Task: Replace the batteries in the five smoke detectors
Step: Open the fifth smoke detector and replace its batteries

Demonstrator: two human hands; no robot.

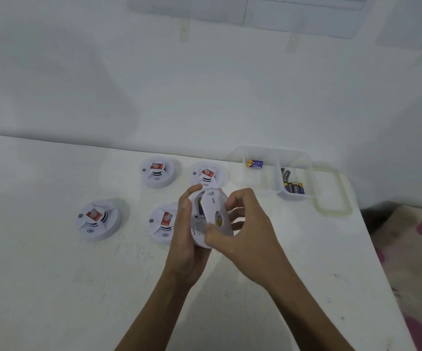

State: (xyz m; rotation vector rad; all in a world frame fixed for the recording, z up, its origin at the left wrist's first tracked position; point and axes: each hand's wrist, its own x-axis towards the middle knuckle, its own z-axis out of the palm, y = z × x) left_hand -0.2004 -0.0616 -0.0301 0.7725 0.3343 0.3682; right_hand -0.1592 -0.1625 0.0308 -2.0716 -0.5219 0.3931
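I hold a white smoke detector (199, 224) above the table with its back side up. My left hand (187, 247) cups its body from the left. My right hand (245, 231) grips its white back plate (215, 211), which sits askew over the open back; a battery shows beneath. Several more smoke detectors with red stickers lie face up on the table: one at the far left (98, 219), one at the back (157, 171), one beside it (206, 174), and one partly hidden behind my left hand (163, 221).
A clear divided container (278, 158) stands at the back right, with a blue-yellow battery (254, 163) in one compartment and several dark batteries (292, 184) in another. Its lid (331, 191) lies to the right. The white table (53, 287) ends at the right, beside a patterned cloth (415, 249).
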